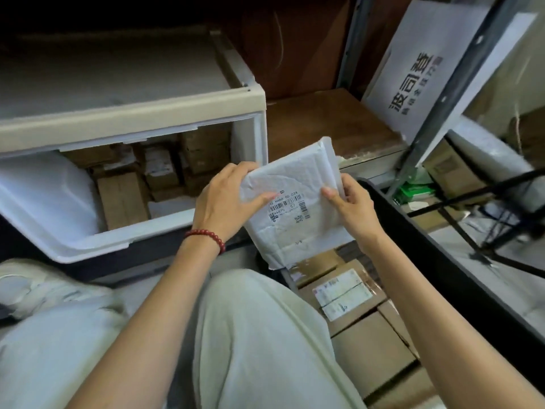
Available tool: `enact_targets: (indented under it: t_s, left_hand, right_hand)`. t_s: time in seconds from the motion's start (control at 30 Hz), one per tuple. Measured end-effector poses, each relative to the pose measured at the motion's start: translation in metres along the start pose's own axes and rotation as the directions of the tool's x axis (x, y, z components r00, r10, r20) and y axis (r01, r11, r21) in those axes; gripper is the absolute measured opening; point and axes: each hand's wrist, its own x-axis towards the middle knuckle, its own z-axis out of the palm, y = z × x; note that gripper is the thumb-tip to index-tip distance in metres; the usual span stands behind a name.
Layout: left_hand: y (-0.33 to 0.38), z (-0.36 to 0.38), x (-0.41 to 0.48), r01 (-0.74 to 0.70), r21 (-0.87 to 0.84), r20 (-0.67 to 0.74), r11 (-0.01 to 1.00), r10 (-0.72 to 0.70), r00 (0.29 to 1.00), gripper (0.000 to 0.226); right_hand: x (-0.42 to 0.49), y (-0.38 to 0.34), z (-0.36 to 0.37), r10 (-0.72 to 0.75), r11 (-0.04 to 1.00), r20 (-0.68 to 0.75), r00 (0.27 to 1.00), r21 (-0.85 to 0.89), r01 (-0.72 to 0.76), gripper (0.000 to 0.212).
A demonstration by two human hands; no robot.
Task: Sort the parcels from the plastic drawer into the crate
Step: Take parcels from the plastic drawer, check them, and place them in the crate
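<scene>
I hold a white padded parcel (pixel 298 199) with a printed label facing me, in front of my chest. My left hand (pixel 227 199) grips its left edge, thumb on the label. My right hand (pixel 351 205) grips its right edge, thumb on the front. The white plastic drawer (pixel 97 243) stands pulled open at the left, with several brown cardboard parcels (pixel 121 199) inside. Below the held parcel lies the crate (pixel 442 267), its dark rim running down the right, with several labelled cardboard boxes (pixel 342 290) in it.
A beige drawer cabinet (pixel 132 113) sits over the drawer. A metal shelf post (pixel 442 98) and a white printed bag (pixel 424 66) stand at the right, with a wooden shelf board (pixel 324 122) behind. My knees in pale trousers (pixel 250 335) fill the foreground.
</scene>
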Motion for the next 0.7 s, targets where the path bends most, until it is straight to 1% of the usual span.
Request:
enact_targets:
  t_s: [0.07, 0.17, 0.2, 0.23, 0.27, 0.33, 0.37, 0.4, 0.43, 0.47, 0.5, 0.53, 0.57, 0.6, 0.63, 0.7]
  left_hand:
    - [0.013, 0.014, 0.009, -0.023, 0.032, 0.059, 0.999, 0.021, 0.998, 0.047]
    - [0.033, 0.032, 0.021, -0.037, 0.062, 0.109, 0.997, 0.03, 0.994, 0.041]
    - [0.039, 0.039, 0.023, -0.048, 0.055, 0.128, 0.997, 0.04, 0.991, 0.04]
    - [0.045, 0.046, 0.025, -0.059, 0.038, 0.152, 0.998, 0.052, 0.987, 0.039]
    - [0.049, 0.054, 0.026, -0.063, 0.015, 0.181, 0.998, 0.059, 0.982, 0.039]
    - [0.054, 0.07, 0.029, -0.047, -0.022, 0.237, 0.999, 0.051, 0.97, 0.039]
    - [0.057, 0.077, 0.03, -0.031, -0.034, 0.262, 0.999, 0.039, 0.964, 0.039]
    - [0.06, 0.084, 0.033, -0.013, -0.053, 0.284, 0.999, 0.028, 0.958, 0.039]
    - [0.064, 0.091, 0.035, 0.006, -0.085, 0.305, 0.996, 0.021, 0.952, 0.039]
    - [0.069, 0.098, 0.037, 0.033, -0.129, 0.33, 0.991, 0.012, 0.944, 0.038]
    - [0.074, 0.105, 0.039, 0.063, -0.176, 0.354, 0.982, 0.003, 0.935, 0.035]
    - [0.079, 0.113, 0.041, 0.091, -0.214, 0.376, 0.973, -0.004, 0.927, 0.032]
    - [0.082, 0.122, 0.043, 0.108, -0.237, 0.393, 0.965, -0.007, 0.919, 0.029]
    - [0.083, 0.131, 0.046, 0.122, -0.248, 0.401, 0.961, -0.013, 0.916, 0.027]
    - [0.083, 0.141, 0.048, 0.133, -0.253, 0.399, 0.958, -0.022, 0.917, 0.028]
    - [0.078, 0.159, 0.051, 0.114, -0.19, 0.393, 0.975, -0.031, 0.919, 0.035]
  right_hand:
    - [-0.002, 0.008, -0.014, 0.02, 1.0, -0.001, 1.0, 0.0, -0.02, 0.018]
    - [-0.006, 0.02, -0.031, 0.081, 0.995, -0.049, 0.995, 0.056, -0.079, 0.009]
    - [-0.008, 0.025, -0.036, 0.109, 0.992, -0.096, 0.989, 0.076, -0.101, 0.012]
    - [-0.011, 0.03, -0.04, 0.144, 0.988, -0.162, 0.976, 0.084, -0.131, 0.023]
    - [-0.015, 0.037, -0.044, 0.198, 0.98, -0.243, 0.95, 0.085, -0.182, 0.041]
    - [-0.023, 0.05, -0.051, 0.356, 0.934, -0.392, 0.848, 0.119, -0.337, 0.08]
    - [-0.029, 0.06, -0.054, 0.453, 0.89, -0.416, 0.788, 0.172, -0.421, 0.093]
    - [-0.035, 0.07, -0.057, 0.554, 0.832, -0.401, 0.73, 0.251, -0.494, 0.1]
    - [-0.041, 0.082, -0.06, 0.65, 0.758, -0.349, 0.675, 0.351, -0.549, 0.101]
    - [-0.049, 0.095, -0.062, 0.725, 0.673, -0.257, 0.639, 0.462, -0.577, 0.097]
    - [-0.056, 0.106, -0.062, 0.762, 0.587, -0.137, 0.633, 0.557, -0.587, 0.088]
    - [-0.063, 0.115, -0.061, 0.762, 0.521, -0.028, 0.647, 0.621, -0.586, 0.075]
    - [-0.069, 0.122, -0.06, 0.751, 0.482, 0.032, 0.66, 0.656, -0.581, 0.06]
    - [-0.074, 0.129, -0.058, 0.75, 0.469, 0.037, 0.66, 0.674, -0.571, 0.047]
    - [-0.077, 0.137, -0.057, 0.758, 0.465, 0.011, 0.652, 0.692, -0.552, 0.039]
    - [-0.079, 0.15, -0.057, 0.779, 0.47, -0.067, 0.623, 0.72, -0.511, 0.034]
